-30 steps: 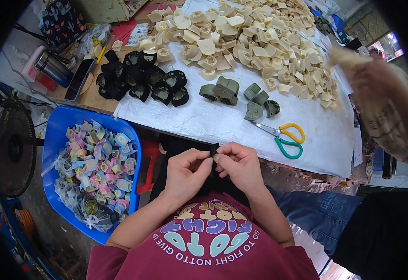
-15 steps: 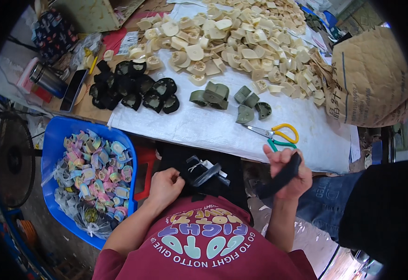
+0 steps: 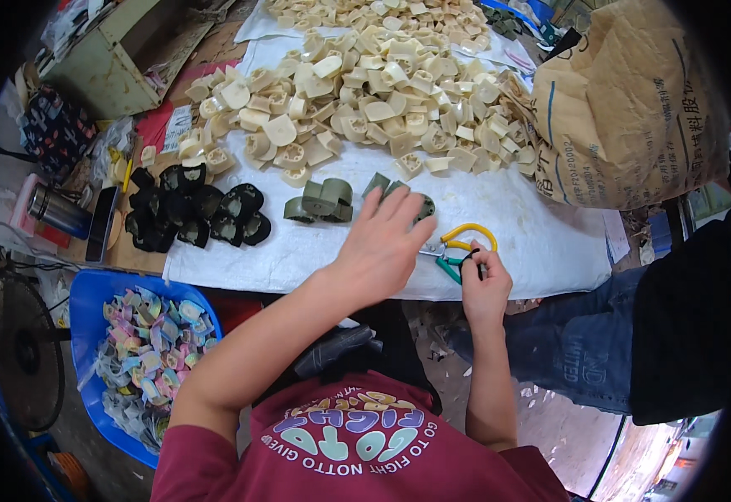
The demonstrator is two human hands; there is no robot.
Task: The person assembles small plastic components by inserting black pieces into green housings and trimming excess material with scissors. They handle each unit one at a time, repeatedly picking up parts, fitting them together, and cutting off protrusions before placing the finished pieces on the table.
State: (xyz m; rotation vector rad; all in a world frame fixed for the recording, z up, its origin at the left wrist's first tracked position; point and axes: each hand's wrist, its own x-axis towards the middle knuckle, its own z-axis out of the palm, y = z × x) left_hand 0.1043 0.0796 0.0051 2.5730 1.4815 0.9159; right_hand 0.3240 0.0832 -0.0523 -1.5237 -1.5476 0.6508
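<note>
My left hand (image 3: 379,249) reaches over the small group of olive-green moulded pieces (image 3: 379,182), fingers stretched out, covering most of them. A stack of curved green pieces (image 3: 325,199) lies just to its left. Close to the table's front edge, my right hand (image 3: 487,283) is closed with a bit of black material (image 3: 471,261) between its fingertips; most of that material is hidden. Beside these fingers lie scissors (image 3: 470,236) with one yellow and one green handle, their blades partly behind my left hand.
Cream moulded pieces (image 3: 365,92) are heaped across the back. Black cloth-covered pieces (image 3: 189,207) sit left. A blue basket (image 3: 81,335) holds pastel pieces at lower left. A brown paper sack (image 3: 616,109) stands right; another person's jeans-clad leg (image 3: 574,335) is near the table.
My left hand has gone from my lap up to the green pieces. My right hand has moved forward to the scissors, and the black strip shows far less. The view has shifted.
</note>
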